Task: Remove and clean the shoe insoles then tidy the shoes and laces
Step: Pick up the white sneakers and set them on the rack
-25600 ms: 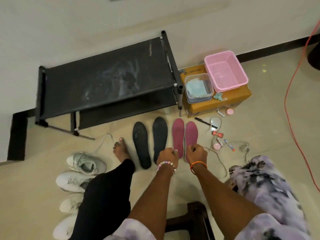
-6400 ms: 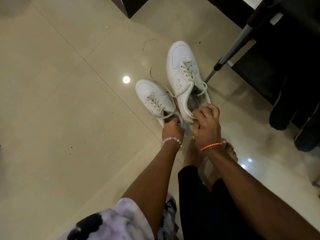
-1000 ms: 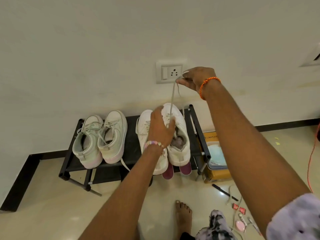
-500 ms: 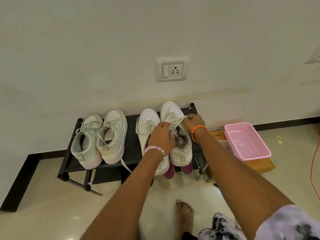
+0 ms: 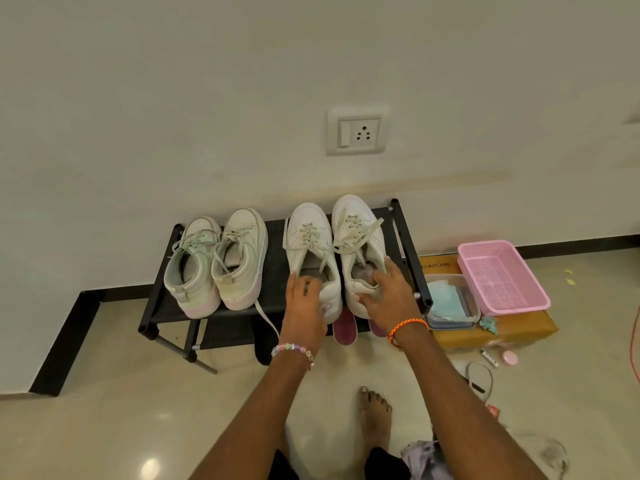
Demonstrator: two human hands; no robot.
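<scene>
- On the top shelf of a black shoe rack, against the far wall, four shoes stand in a row with the toes toward the wall.
- The two white sneakers are on the right half of the rack: the left white sneaker and the right white sneaker, just beside each other.
- The left hand rests on the heel of the left white sneaker, and the fingers reach over the collar into the opening; they look only lightly bent, not closed around anything.
- The right hand holds the heel of the right white sneaker, with the thumb on the back of the heel and the fingers curled over the collar into the opening.
- The laces of the right white sneaker lie loose and crossed over its tongue.
- Two pale green sneakers stand on the left half of the rack; one lace hangs down over the near edge.
- Two pink insoles show partly under the rack, below the white sneakers.
- To the right of the rack, a cardboard box on the floor carries a pink basket and a clear container with a blue cloth inside.
</scene>
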